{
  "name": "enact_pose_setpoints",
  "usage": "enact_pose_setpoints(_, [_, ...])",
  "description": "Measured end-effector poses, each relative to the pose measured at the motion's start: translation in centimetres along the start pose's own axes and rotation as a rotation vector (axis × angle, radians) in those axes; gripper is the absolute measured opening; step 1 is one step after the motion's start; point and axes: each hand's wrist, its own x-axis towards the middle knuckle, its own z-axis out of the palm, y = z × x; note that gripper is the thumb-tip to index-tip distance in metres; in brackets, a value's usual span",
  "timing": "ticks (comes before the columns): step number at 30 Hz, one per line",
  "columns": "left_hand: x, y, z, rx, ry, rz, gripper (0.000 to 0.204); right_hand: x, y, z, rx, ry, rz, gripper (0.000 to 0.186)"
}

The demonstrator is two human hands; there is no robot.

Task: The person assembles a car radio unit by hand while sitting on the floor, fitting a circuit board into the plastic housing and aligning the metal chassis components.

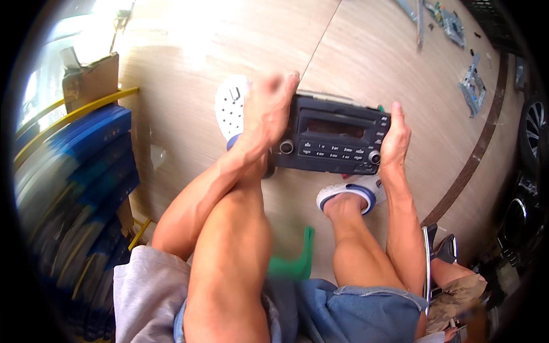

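Observation:
Between my two hands is a black car radio (pixel 336 136), held up off the floor with its front panel facing me. A dark display window, rows of small buttons and two round knobs show on that panel. My left hand (pixel 270 111) is closed on its left end, the fingertips partly blurred near the top edge. The right end is gripped by my right hand (pixel 396 140), thumb pointing up along the side. The back of the radio and the fingers behind it are hidden.
Metal brackets and parts (pixel 473 88) lie on the tiled floor at the upper right. At left stand stacked blue packages (pixel 97 137) in a yellow-framed rack (pixel 77 117). A green piece (pixel 300 257) is between my legs. Wheels (pixel 534 134) and another person's leg (pixel 449 271) are at right.

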Motion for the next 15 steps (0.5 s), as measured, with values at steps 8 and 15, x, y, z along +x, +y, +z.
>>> enact_pose_setpoints(8, [-0.8, -0.7, -2.9, 0.026, -0.214, 0.01, 0.068, -1.3, -2.5, -1.0, 0.202, -0.214, 0.139, 0.054])
enact_pose_setpoints(15, [-1.4, -0.3, -3.4, 0.079, -0.259, 0.076, 0.071, -2.5, -1.8, -0.2, 0.13, -0.14, -0.024, 0.04])
